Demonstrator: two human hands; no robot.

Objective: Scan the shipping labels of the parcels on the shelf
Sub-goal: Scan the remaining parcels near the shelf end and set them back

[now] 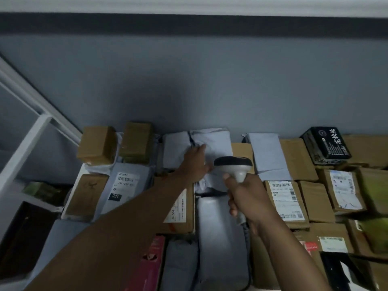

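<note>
The left hand lies on a grey mailer bag, fingers straight; the right hand grips the scanner — no label shows, so it likely needs turning over.

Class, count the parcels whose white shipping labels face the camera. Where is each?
5. Grey bag marked 231, left; box under the left forearm; box right of the scanner; box further right; box at lower right. Others may be hidden.

The scene is dimly lit, bluish; the wall is shadowed; edges are bent by wide-angle distortion; details are softly blurred.
</note>
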